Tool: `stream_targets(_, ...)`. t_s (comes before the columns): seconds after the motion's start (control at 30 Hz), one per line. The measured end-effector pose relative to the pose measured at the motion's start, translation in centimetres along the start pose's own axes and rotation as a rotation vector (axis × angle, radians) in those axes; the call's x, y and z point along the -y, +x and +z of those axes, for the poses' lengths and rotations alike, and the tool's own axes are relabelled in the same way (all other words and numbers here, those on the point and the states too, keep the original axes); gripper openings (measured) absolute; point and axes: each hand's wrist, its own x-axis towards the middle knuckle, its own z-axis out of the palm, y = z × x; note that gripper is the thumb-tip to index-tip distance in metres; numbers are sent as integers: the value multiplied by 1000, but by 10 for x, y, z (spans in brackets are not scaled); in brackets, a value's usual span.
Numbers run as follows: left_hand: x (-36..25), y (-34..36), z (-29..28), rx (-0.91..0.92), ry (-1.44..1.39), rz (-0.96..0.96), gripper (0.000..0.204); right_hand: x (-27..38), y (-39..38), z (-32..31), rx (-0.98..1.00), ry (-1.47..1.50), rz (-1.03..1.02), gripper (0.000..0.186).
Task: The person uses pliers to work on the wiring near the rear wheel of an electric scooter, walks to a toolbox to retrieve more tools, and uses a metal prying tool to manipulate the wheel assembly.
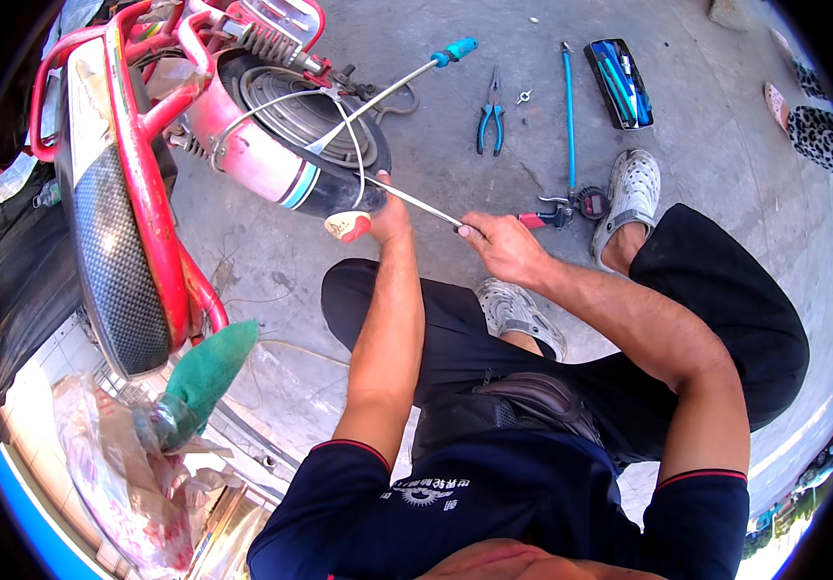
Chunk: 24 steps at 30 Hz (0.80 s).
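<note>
Your right hand (pixel 505 248): fingers curled tight round the near end of a thin metal rod (pixel 416 203), thumb lying on it. Your left hand (pixel 392 217): at the edge of the black tyre (pixel 329 192), thumb up near the rod; most fingers hidden, so you cannot tell how far they spread. A cream-and-red end (pixel 347 227) shows just beside that hand; what it belongs to is unclear.

Rod: one. Far tip at the tyre, long axis slanting from upper left down to your right hand. Tyre: one in clear view, ahead of you and left, next to a pink mudguard (pixel 247 145) and red frame (pixel 144 184).

One teal-handled tool (pixel 454 52), its shaft running down-left to the wheel, handle away from you.

On the ground, right of the wheel: one pair of pliers (pixel 493 104), nose pointing away; one small metal piece (pixel 524 97); one blue hose (pixel 570 126), lying lengthwise away from you; one gauge (pixel 593 202) at its near end, beside a red grip (pixel 532 220); one open black case (pixel 603 87) holding several tools.
</note>
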Motion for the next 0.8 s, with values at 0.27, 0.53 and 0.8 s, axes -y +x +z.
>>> stream_targets(0.27,-26,-5,4,60,-118,-206,49,3,-7,48,-43,293,118,24)
stream_targets(0.53,-4,-7,5,-56,19,-56,42,46,1,-18,-34,-203,69,26)
stream_targets(0.8,-14,-8,9,-61,-10,-122,53,57,13,-55,16,-368,-54,24)
